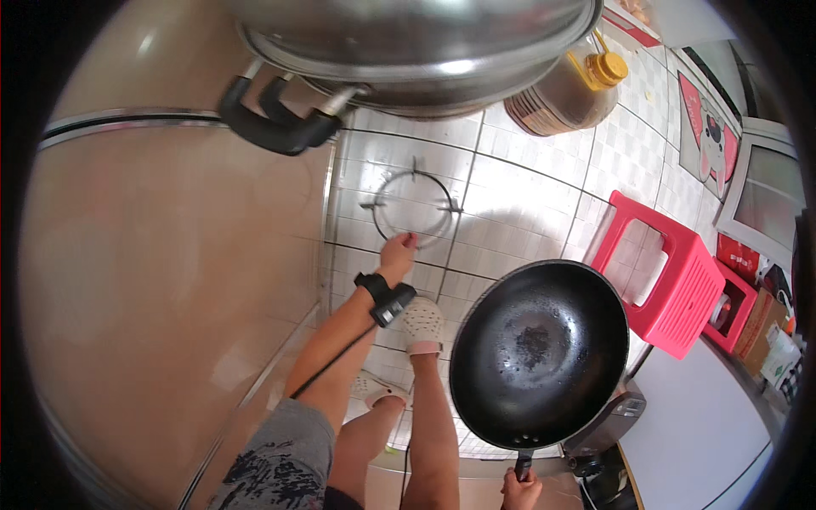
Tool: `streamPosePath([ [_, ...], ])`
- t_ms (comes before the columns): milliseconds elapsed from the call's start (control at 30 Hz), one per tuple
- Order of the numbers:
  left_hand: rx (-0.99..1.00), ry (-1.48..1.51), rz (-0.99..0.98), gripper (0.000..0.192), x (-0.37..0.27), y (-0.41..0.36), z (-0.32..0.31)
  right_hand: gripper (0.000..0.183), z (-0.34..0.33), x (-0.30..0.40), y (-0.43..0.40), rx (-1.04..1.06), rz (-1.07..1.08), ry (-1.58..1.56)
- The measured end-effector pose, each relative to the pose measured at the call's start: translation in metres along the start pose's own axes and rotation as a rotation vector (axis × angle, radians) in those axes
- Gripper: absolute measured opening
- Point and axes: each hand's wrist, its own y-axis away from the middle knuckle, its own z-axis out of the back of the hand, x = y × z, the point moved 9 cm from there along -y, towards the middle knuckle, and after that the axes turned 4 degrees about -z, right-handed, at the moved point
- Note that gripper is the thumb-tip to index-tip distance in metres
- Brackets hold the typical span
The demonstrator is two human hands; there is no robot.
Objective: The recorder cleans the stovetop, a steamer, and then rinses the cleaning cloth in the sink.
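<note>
My left hand (398, 256) grips the near edge of a thin metal pan-support ring (450, 194) with short prongs, seen against the tiled floor. A black strap (373, 287) with a small cabled device is around that wrist. At the lower right, my right hand (521, 491) is closed around the dark handle (524, 465) of a black non-stick wok (532, 347). The wok's inside faces up and carries water drops, with a dull patch in the middle. The ring and the wok are apart, with the ring farther forward and to the left.
A large lidded steel pot (408, 83) with black handles fills the top. A yellow-capped plastic jug (561, 95) holding brown liquid stands beyond it. A pink plastic stool (685, 293) is right of the wok. Brown smooth panels (172, 242) line the left. A grey appliance (609, 424) sits lower right.
</note>
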Motion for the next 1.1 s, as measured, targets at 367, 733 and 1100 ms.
streamPosePath([
  [367, 0.055, 0.008, -0.092, 0.022, -0.157, 0.334, 0.113, 0.039, 0.109, 0.036, 0.165, 0.056, -0.012, -0.091],
  [733, 0.148, 0.072, -0.468, 0.019, -0.384, 0.633, 0.352, 0.032, 0.267, -0.03, 0.319, -0.176, 0.246, -0.184],
  [1100, -0.449, 0.369, -0.134, 0.019, -0.272, 0.782, 0.591, 0.034, 0.303, 0.037, 0.388, -0.372, 0.621, 0.267],
])
